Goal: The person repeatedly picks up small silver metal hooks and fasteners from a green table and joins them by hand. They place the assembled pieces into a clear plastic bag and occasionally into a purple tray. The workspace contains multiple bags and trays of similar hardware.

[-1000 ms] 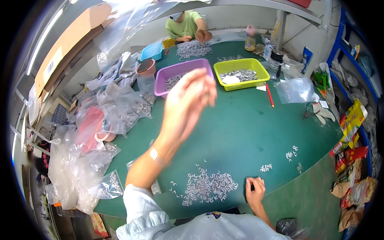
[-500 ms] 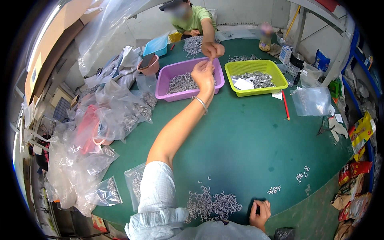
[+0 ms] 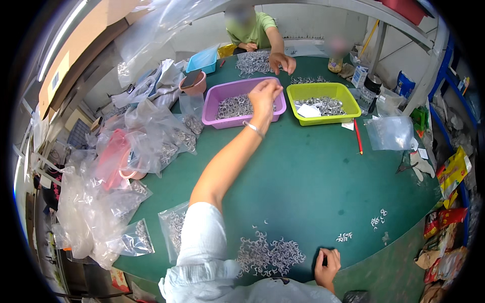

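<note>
My left hand (image 3: 264, 98) reaches far out over the purple basket (image 3: 214, 121), fingers pinched together; whatever is between the fingertips is too small to make out. Inside that basket lies a heap of silvery ring-like metal parts (image 3: 235, 107). Just beyond my fingertips, apart from them, is a co-worker's hand (image 3: 282, 63), its fingers partly spread. My right hand (image 3: 327, 267) rests curled at the near table edge, and its closed fingers hide anything they may hold. To its left spreads a pile of small curved metal pieces (image 3: 270, 255).
A yellow-green basket (image 3: 323, 120) holds metal rings and white paper. Clear plastic bags (image 3: 96, 202) crowd the left side. A red pen (image 3: 358, 136), a black-lidded jar (image 3: 371, 91) and pliers (image 3: 404, 166) lie or stand at right. Small piece clusters (image 3: 344, 237) sit near my right hand.
The co-worker's hand and my left hand, whose fingertips met over the purple basket, have come apart; the co-worker's hand is farther off. My right hand stays curled in place. The view has shifted slightly.
</note>
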`<state>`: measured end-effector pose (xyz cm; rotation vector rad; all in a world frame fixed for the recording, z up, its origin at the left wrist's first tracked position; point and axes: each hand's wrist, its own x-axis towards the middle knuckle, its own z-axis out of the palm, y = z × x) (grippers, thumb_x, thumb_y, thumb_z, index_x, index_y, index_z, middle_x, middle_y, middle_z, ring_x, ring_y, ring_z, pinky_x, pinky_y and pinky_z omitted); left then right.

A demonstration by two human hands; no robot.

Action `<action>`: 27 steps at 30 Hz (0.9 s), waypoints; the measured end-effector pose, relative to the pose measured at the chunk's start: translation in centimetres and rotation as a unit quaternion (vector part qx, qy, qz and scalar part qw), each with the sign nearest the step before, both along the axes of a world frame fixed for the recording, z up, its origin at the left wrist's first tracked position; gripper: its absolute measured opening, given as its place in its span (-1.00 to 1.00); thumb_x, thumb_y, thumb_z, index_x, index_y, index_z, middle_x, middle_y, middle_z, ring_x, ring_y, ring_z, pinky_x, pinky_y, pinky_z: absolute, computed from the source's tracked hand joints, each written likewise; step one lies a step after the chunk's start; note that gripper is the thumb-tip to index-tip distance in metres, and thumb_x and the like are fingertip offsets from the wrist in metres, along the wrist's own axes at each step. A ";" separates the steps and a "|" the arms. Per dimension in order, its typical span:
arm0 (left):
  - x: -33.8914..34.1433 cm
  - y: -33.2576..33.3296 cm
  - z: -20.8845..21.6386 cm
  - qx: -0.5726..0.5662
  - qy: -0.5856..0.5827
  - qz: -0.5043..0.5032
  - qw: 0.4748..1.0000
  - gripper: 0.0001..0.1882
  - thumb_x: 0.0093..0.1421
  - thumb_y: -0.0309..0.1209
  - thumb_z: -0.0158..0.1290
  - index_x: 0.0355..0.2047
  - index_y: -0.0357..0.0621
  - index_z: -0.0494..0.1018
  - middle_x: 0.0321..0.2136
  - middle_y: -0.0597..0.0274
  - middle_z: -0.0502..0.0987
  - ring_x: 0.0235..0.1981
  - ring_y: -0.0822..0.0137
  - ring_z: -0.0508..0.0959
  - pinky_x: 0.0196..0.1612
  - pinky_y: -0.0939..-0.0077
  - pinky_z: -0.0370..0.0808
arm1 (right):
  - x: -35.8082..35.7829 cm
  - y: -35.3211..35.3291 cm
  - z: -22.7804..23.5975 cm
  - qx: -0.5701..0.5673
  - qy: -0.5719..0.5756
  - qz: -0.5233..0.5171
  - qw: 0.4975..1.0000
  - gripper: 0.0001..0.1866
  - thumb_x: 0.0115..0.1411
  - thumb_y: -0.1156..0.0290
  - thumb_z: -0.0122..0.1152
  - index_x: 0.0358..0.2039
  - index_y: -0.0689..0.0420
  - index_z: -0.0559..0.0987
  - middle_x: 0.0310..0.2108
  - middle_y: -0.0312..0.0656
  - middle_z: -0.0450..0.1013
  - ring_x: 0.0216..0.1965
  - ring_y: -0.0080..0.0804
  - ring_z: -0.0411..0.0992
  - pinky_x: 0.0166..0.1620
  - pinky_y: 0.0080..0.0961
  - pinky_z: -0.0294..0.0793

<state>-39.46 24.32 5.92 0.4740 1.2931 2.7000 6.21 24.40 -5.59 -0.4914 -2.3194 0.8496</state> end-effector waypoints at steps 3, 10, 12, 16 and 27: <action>7.6 -1.6 2.4 -0.068 0.110 -0.042 0.991 -0.86 0.09 -0.52 0.06 -0.34 -0.36 0.43 -0.47 0.15 0.51 -0.45 0.43 0.53 -0.32 0.67 0.49 | -0.1 0.3 -0.2 0.004 0.037 -0.002 0.999 -0.94 -0.04 0.67 0.09 -0.49 0.28 0.46 -0.62 -0.11 0.34 -0.59 -0.21 0.26 -0.46 -0.39 0.23; 26.4 -10.5 7.3 -0.153 0.327 -0.187 0.913 -0.83 -0.08 -0.78 0.08 -0.42 -0.41 0.42 -0.39 0.10 0.46 -0.36 0.40 0.50 -0.28 0.56 0.52 | -0.1 0.4 7.1 -0.161 0.130 0.037 0.978 -0.83 0.00 0.69 0.04 -0.34 0.32 0.48 -0.50 -0.11 0.45 -0.43 -0.38 0.39 -0.30 -0.56 0.36; 29.5 -13.2 7.5 -0.180 0.345 -0.195 0.900 -0.80 -0.12 -0.79 0.10 -0.43 -0.39 0.43 -0.40 0.09 0.47 -0.36 0.40 0.49 -0.30 0.57 0.50 | 0.1 -0.5 11.6 -0.185 0.207 0.105 0.955 -0.81 0.00 0.67 0.04 -0.31 0.36 0.46 -0.45 -0.06 0.46 -0.41 -0.34 0.39 -0.28 -0.52 0.36; 34.1 -15.4 8.6 -0.184 0.274 -0.268 0.905 -0.80 -0.10 -0.78 0.10 -0.42 -0.37 0.43 -0.40 0.11 0.47 -0.35 0.40 0.49 -0.26 0.56 0.48 | 1.2 -1.8 16.7 -0.154 0.258 0.199 0.933 -0.76 -0.05 0.65 0.10 -0.30 0.39 0.45 -0.37 -0.01 0.43 -0.35 -0.28 0.37 -0.25 -0.46 0.35; 39.4 -15.4 9.4 -0.156 0.241 -0.336 0.897 -0.81 -0.05 -0.73 0.08 -0.36 -0.40 0.42 -0.34 0.08 0.47 -0.29 0.38 0.50 -0.18 0.54 0.50 | 5.5 -3.3 18.5 -0.135 0.259 0.195 0.936 -0.81 -0.13 0.70 0.20 -0.42 0.32 0.50 -0.47 -0.11 0.44 -0.39 -0.32 0.34 -0.30 -0.50 0.30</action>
